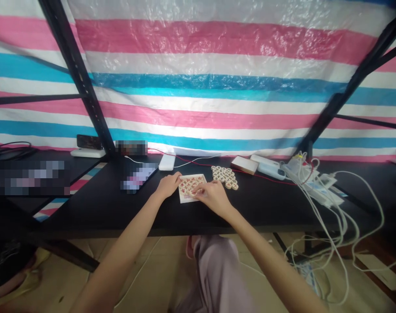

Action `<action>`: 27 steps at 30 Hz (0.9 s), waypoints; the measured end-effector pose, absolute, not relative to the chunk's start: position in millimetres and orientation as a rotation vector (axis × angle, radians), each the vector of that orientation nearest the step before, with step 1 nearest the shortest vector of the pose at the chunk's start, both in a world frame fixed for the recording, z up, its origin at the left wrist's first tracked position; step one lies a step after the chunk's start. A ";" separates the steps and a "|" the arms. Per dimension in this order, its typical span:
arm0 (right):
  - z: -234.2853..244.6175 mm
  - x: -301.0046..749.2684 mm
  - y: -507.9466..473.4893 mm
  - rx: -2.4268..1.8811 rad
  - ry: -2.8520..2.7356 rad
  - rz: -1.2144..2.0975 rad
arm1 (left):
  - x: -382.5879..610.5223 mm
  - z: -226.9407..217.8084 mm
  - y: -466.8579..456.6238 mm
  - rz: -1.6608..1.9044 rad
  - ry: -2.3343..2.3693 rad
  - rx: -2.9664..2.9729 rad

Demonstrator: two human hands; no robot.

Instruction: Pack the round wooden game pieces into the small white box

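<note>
A small white box (188, 200) lies near the front of the black table, with round Chinese chess pieces (188, 183) bearing red characters set inside it in rows. My left hand (167, 187) grips the box's left edge, thumb and fingers closed on the rim. Over the box's right part, my right hand (215, 197) has its fingertips pinched together on a chess piece, which the fingers mostly cover. Just right of the box, a cluster of pieces with dark characters (224, 175) lies flat on the table.
Behind the pieces sit a shallow light box (244, 165) and a white power bank (270, 168). Another white device (167, 161) and a phone (138, 178) lie at the left. Tangled white cables (335, 217) hang over the right side. Black posts (83, 82) frame a striped sheet (204, 100).
</note>
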State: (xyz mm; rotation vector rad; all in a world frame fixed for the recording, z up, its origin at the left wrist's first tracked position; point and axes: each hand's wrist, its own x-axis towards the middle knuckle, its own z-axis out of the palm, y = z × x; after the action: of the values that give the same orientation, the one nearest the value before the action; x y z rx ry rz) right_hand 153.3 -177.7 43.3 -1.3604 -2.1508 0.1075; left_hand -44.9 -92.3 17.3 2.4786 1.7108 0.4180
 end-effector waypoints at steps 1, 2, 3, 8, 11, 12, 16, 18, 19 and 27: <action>43.0 145.2 -175.0 -1.392 -2.174 0.090 | -44.8 17.4 -92.5 0.423 1.708 2.481; 41.9 138.7 -172.7 -1.418 -2.185 0.086 | -44.7 17.5 -92.7 0.425 1.706 2.481; 40.2 133.8 -171.0 -1.439 -2.186 0.093 | -44.5 17.9 -92.9 0.424 1.704 2.478; 28.9 126.8 -170.6 -1.428 -2.192 0.104 | -43.3 20.4 -94.0 0.399 1.697 2.475; 23.5 126.6 -174.4 -1.406 -2.218 0.032 | -43.0 20.7 -94.3 0.392 1.702 2.471; 22.4 126.1 -176.0 -1.401 -2.225 0.006 | -43.0 20.6 -94.4 0.393 1.701 2.469; 22.0 124.3 -182.7 -1.368 -2.253 -0.080 | -43.5 19.6 -94.2 0.390 1.700 2.469; 23.9 127.6 -184.2 -1.354 -2.238 -0.117 | -43.9 19.0 -93.7 0.395 1.690 2.478; 24.9 131.4 -183.8 -1.357 -2.209 -0.138 | -44.1 18.7 -93.3 0.399 1.686 2.484; 12.4 202.7 -165.2 -1.641 -2.041 -0.430 | -43.4 19.1 -91.9 0.370 1.705 2.461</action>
State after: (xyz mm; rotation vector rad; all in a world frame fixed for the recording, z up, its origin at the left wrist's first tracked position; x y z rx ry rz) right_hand 202.7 -165.2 12.4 -1.6412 -2.0412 -0.4299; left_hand -43.4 -91.9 19.1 2.4611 1.7049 0.3696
